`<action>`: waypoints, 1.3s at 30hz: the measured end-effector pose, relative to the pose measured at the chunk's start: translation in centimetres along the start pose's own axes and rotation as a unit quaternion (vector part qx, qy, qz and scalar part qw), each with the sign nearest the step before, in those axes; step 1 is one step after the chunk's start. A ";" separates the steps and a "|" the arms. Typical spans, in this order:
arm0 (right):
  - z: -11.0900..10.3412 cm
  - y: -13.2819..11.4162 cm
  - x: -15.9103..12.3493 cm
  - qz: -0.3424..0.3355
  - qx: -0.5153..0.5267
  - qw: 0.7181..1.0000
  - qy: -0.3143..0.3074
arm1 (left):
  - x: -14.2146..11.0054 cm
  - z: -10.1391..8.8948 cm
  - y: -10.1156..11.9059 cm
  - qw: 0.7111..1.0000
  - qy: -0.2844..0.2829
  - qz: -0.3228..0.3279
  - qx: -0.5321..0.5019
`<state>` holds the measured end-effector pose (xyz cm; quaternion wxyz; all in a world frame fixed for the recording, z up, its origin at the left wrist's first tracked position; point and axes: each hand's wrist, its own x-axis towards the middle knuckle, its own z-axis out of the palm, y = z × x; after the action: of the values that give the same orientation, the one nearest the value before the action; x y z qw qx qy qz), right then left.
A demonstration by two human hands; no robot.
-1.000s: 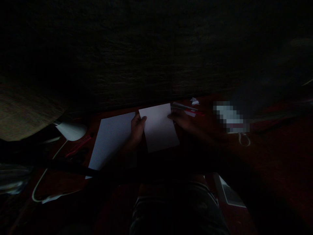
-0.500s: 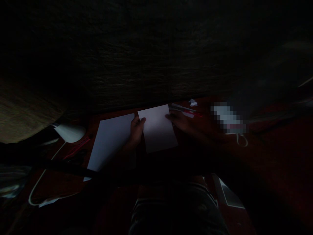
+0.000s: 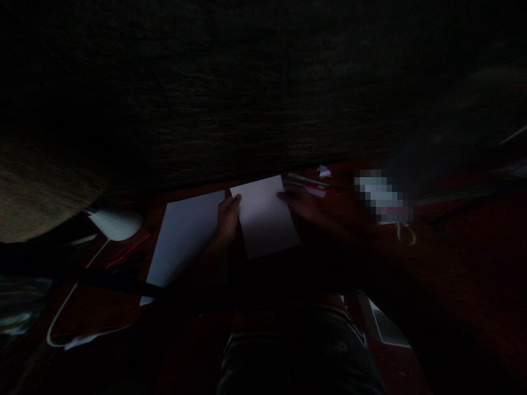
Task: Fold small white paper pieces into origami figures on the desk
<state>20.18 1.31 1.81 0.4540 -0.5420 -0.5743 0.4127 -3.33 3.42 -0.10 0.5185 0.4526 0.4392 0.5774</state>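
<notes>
A white sheet of paper (image 3: 267, 214) is held up in the middle of the dim view, its lower half in shadow. My left hand (image 3: 228, 219) grips its left edge near the upper corner, thumb on the front face. On the opposite edge, my right hand (image 3: 301, 202) pinches the paper, thumb in front and the other fingers mostly hidden in the dark. A larger stack or sheet of white paper (image 3: 185, 230) lies on the dark reddish surface, partly behind my left hand and forearm.
At left are a white lamp-like object (image 3: 117, 225) with a pale cord (image 3: 61, 304) and a red thin item (image 3: 127, 249). Behind my right hand lie a pale strip with a red tool (image 3: 317, 188) and a crumpled paper scrap (image 3: 324, 171). A blurred-out pale object (image 3: 382, 192) sits farther right.
My left thumb has shifted slightly left, to the very edge of the paper. The sheet has barely moved, and my right hand keeps its hold.
</notes>
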 end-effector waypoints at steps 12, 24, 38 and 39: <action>-0.3 0.1 0.0 -0.033 0.011 0.999 0.010 | -0.4 0.3 0.6 1.000 -0.015 -0.009 -0.017; -0.4 0.3 0.1 -0.035 0.029 0.999 0.013 | -0.4 0.2 0.4 0.996 -0.050 -0.075 -0.026; -0.6 0.8 0.3 -0.048 0.017 0.997 0.063 | -0.5 0.2 0.2 0.995 -0.073 -0.073 -0.005; -0.6 0.7 0.3 -0.045 0.017 0.997 0.067 | -0.4 0.2 0.2 0.995 -0.072 -0.074 -0.003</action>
<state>20.93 1.63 1.29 0.5189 -0.5344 -0.5592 0.3639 -3.13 2.97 0.06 0.5914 0.4579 0.4307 0.5050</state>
